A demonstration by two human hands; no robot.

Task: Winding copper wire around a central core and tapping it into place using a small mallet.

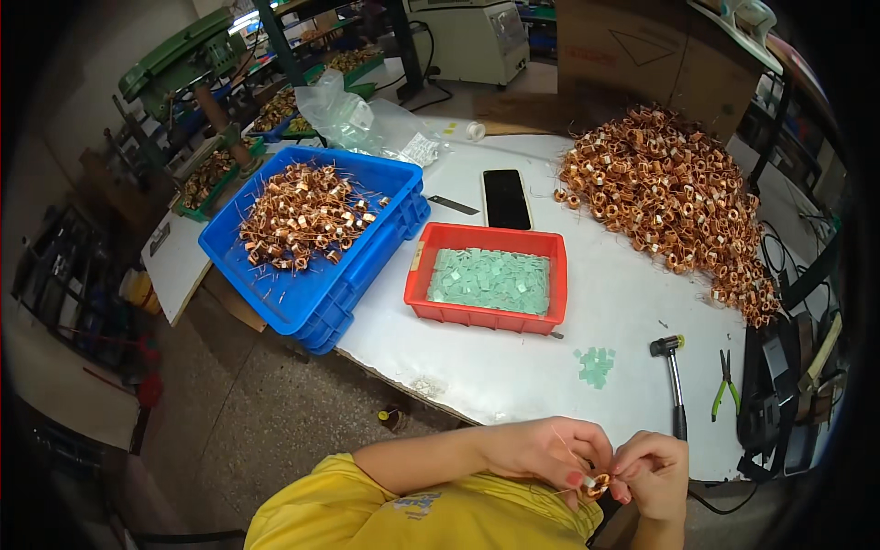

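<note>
One copper-wound ring (pixel 598 486) is held close before the yellow shirt (pixel 367 513), probably for a clear view: the left hand (pixel 550 456) grips it between thumb and fingers, while the right hand (pixel 654 469) has its fingertips at the other side, their exact grip too small to tell. The red bin (pixel 481 318) and loose green squares (pixel 596 368) lie ahead, presumably for easy reach. The left forearm (pixel 420 457) crosses nearly level; the right forearm (pixel 661 533) stands nearly upright.

A phone (pixel 507 199) lies near a clear plastic bag (pixel 345 116); farther left stands, apparently, a green drill press (pixel 179 66).
</note>
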